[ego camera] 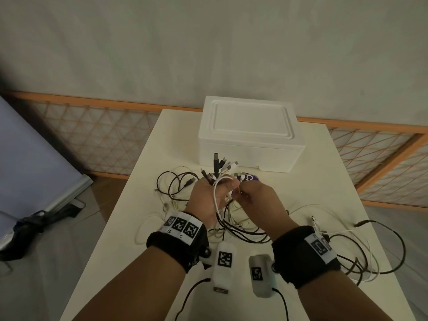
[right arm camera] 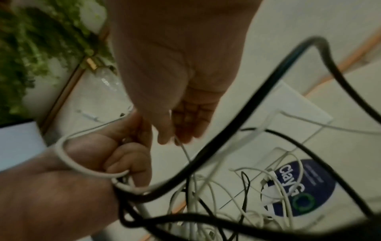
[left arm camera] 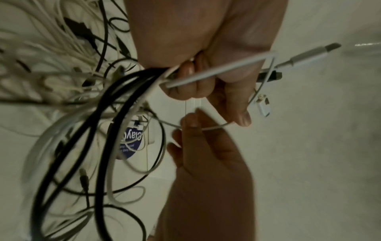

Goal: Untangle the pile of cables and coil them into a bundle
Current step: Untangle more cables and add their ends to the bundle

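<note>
While gripped: two hands (ego camera: 203,200) (ego camera: 257,200), cables (ego camera: 220,167)

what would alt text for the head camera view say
Over a white table, the left hand grips a bunch of black and white cables, plugs fanned upward, while the right hand pinches a thin white cable beside it. More cables sprawl on the table before a white foam box.

Cables (ego camera: 234,228) smooth plastic, blk/wht; table (ego camera: 335,181) matt cream; box (ego camera: 250,135) white foam, matt.
</note>
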`<state>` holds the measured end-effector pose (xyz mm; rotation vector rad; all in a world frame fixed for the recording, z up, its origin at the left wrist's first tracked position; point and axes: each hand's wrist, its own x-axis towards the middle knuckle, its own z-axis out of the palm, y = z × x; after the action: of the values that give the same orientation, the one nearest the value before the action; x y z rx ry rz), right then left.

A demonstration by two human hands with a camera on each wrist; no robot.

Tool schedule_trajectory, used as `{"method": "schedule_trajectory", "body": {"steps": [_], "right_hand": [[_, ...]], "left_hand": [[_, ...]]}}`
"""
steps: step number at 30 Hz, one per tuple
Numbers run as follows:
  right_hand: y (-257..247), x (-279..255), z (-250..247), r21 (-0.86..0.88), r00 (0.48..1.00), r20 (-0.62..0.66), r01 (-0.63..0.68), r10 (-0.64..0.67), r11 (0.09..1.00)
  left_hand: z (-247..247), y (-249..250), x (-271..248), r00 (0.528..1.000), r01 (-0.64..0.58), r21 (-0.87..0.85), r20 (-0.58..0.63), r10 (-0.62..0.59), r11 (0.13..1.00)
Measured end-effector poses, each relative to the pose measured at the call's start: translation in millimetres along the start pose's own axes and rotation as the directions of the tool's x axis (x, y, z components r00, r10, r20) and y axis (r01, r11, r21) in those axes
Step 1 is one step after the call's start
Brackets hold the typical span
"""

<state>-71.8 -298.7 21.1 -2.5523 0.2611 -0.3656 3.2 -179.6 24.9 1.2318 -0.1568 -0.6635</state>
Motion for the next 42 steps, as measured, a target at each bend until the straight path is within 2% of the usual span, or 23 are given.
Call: {"method": "schedule_trajectory", "body": {"steps": [3,7,9,11,14,16,20,22,24,27,30,33,36,38,41,42], "right_hand": [[1.1,2.7,-3.2,0.086,0.991,0.042,-0.130,0.126,0.988],[-11.7,-1.0,-13.9,0.326,0.981,-0.147,-0.076,0.129,0.942],[-20.0,0.9,-20.1,0.404,0.971,-0.196,-0.049,0.139,0.913],[-20.4,4.6,-19.5,0.492,0.973,-0.154,-0.076,0.173,0.867],[-10.2,6.4,-7.6,0.568,0.966,-0.038,-0.189,0.255,0.801],[-5.0,3.6,1.6,0.543,0.970,-0.017,-0.194,0.242,0.817],[-4.4,2.0,10.6,0.388,0.990,-0.013,-0.123,0.139,0.913],[-0.6,3.6,13.0,0.322,0.990,-0.004,-0.135,0.143,0.937],[6.0,5.2,16.6,0.286,0.989,0.003,-0.145,0.150,0.947],[15.7,8.1,25.3,0.132,0.997,0.038,-0.071,0.066,0.989],[15.7,11.4,33.5,0.076,0.986,0.152,-0.077,0.065,0.994],[7.4,9.4,26.1,0.068,0.983,0.152,-0.110,0.099,0.992],[-3.8,4.7,4.1,0.158,0.998,0.032,-0.057,0.052,0.986],[-10.8,5.3,-7.6,0.286,0.994,0.029,-0.112,0.108,0.952],[-15.9,9.2,-11.5,0.476,0.969,0.033,-0.230,0.244,0.849],[-16.9,11.1,-12.2,0.576,0.958,0.034,-0.252,0.285,0.778]], "left_hand": [[2.6,-2.8,-2.3,0.998,-0.018,0.010,0.059,0.017,1.000],[-8.7,-25.7,7.0,0.998,0.028,0.247,0.049,-0.041,0.969],[-10.8,-30.7,8.4,0.996,0.058,0.314,0.048,-0.077,0.948],[-12.1,-30.8,8.8,0.995,0.082,0.302,0.023,-0.093,0.950],[-13.0,-28.5,8.4,0.992,0.125,0.196,-0.057,-0.116,0.973],[-12.5,-25.3,7.0,0.993,0.099,0.203,-0.085,-0.084,0.974],[-12.5,-21.4,4.9,0.993,0.007,0.287,-0.113,0.027,0.958],[-11.9,-19.5,4.8,0.993,-0.015,0.284,-0.105,0.047,0.959],[-9.6,-13.5,3.2,0.994,-0.064,0.266,-0.073,0.086,0.962],[-5.9,-6.3,0.2,0.988,-0.151,0.277,0.029,0.149,0.949],[-2.0,-2.0,-1.4,0.986,-0.138,0.178,0.121,0.118,0.974],[-1.7,-1.9,0.3,0.983,-0.124,0.160,0.157,0.099,0.979],[-9.8,-6.6,0.9,0.993,-0.080,0.074,0.097,0.073,0.994],[-16.6,-14.8,2.0,0.999,-0.025,0.043,0.044,0.023,0.999],[-23.5,-28.9,7.0,1.000,0.019,0.111,0.009,-0.020,0.994],[-25.0,-31.3,8.0,0.999,0.038,0.152,0.005,-0.039,0.988]]}}
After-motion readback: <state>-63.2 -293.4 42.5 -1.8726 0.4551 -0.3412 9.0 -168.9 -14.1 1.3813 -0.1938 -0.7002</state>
